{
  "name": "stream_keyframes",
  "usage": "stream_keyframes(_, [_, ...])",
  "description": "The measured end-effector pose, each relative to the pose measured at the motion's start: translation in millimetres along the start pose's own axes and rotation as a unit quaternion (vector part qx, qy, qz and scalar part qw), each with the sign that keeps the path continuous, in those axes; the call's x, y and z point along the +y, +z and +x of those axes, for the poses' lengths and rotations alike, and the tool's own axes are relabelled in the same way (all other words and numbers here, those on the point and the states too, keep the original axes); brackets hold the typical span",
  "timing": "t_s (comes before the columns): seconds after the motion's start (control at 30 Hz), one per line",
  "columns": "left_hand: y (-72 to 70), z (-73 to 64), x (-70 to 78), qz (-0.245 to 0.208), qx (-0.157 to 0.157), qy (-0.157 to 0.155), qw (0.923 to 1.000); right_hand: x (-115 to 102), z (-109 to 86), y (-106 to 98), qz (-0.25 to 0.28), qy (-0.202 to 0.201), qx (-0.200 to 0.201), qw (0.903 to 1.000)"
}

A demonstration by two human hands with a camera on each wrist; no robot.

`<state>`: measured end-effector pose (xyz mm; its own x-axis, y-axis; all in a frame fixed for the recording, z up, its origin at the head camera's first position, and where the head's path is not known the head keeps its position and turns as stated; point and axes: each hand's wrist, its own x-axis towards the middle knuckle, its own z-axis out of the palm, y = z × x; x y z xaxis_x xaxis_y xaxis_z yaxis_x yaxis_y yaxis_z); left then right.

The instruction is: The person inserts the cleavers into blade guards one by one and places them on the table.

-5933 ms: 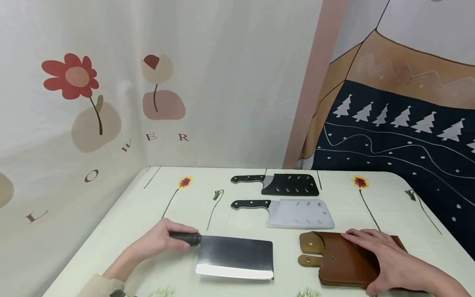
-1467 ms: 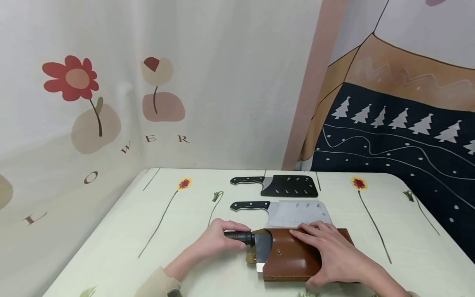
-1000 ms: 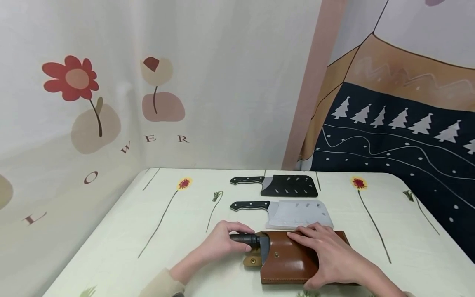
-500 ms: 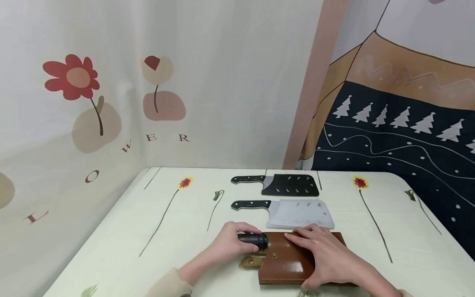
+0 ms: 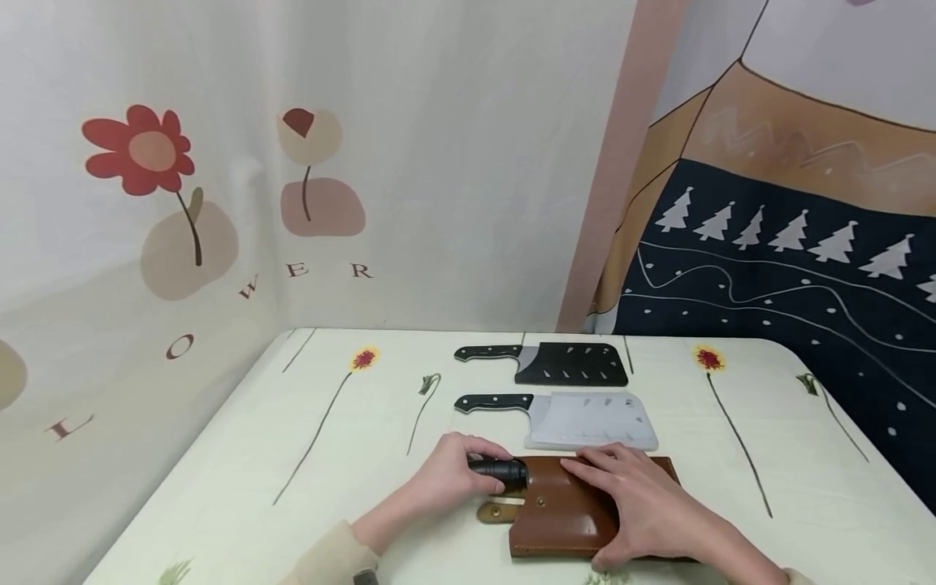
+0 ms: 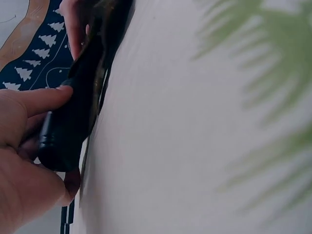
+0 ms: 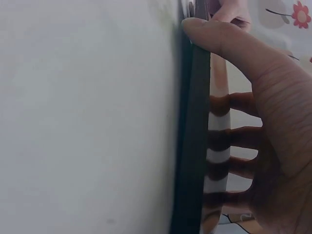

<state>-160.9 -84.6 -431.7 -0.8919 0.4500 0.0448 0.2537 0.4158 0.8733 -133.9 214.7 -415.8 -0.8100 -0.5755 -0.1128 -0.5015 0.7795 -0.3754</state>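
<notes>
My left hand (image 5: 452,474) grips the black handle (image 5: 500,471) of a cleaver at the table's near side. The cleaver's blade is hidden inside a brown leather sheath (image 5: 563,520). Across the sheath lies my right hand (image 5: 647,508), holding it with spread fingers on top and the thumb at the near edge. In the left wrist view, thumb and fingers close round the dark handle (image 6: 66,131). The right wrist view has the thumb (image 7: 219,39) against the sheath's dark edge (image 7: 192,136). A tan strap (image 5: 499,513) with a snap sticks out left, below the handle.
Just behind the sheath lies a cleaver in a whitish translucent cover (image 5: 594,420). Farther back is another cleaver in a black cover (image 5: 574,363). Both handles point left. A pale floral cloth (image 5: 219,463) covers the table, with printed curtains (image 5: 453,162) behind it.
The sheath came left with my right hand, and my left hand moved right with the cleaver. Its blade slid into the sheath until only the handle showed; over the last half second little moved.
</notes>
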Motion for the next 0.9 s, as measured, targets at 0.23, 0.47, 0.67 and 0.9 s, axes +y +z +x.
stream_keyframes(0.23, [-3.1, 2.2, -1.2, 0.024, -0.025, 0.015, 0.9993, 1.8, -0.4, 1.5, 0.001, 0.004, -0.008, 1.0])
stream_keyframes(0.47, [-14.3, -0.6, -0.1, 0.055, -0.061, 0.051, 0.9953, 9.0, -14.2, -4.0, 0.062, -0.011, 0.015, 0.9979])
stream_keyframes(0.67, [-31.3, -0.5, 1.8, 0.072, -0.036, 0.057, 0.9952, 20.7, -19.3, -22.9, 0.059, 0.0, 0.063, 0.9962])
stream_keyframes(0.9, [-49.0, 9.7, 8.0, 0.213, 0.018, 0.1, 0.9718, 33.8, -12.9, -52.2, -0.029, 0.031, 0.147, 0.9883])
